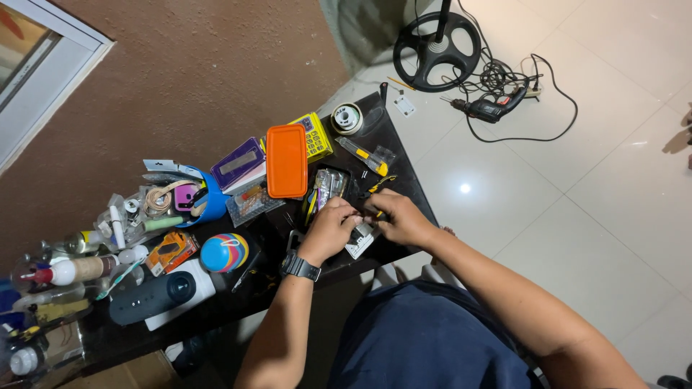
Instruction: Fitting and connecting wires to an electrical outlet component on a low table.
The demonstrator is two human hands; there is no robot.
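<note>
1. Over the dark table [404, 180], both hands meet near its front edge.
2. Left hand [330, 229], wristwatch [300, 266] on, is curled around something small; can't tell what, it's hidden by the fingers.
3. Right hand [400, 216] pinches a small black-and-yellow tool [380, 184] right beside it.
4. A white card [360, 241] lies just under both hands.
5. Orange lid [287, 160] and yellow utility knife [364, 155] sit further back.
</note>
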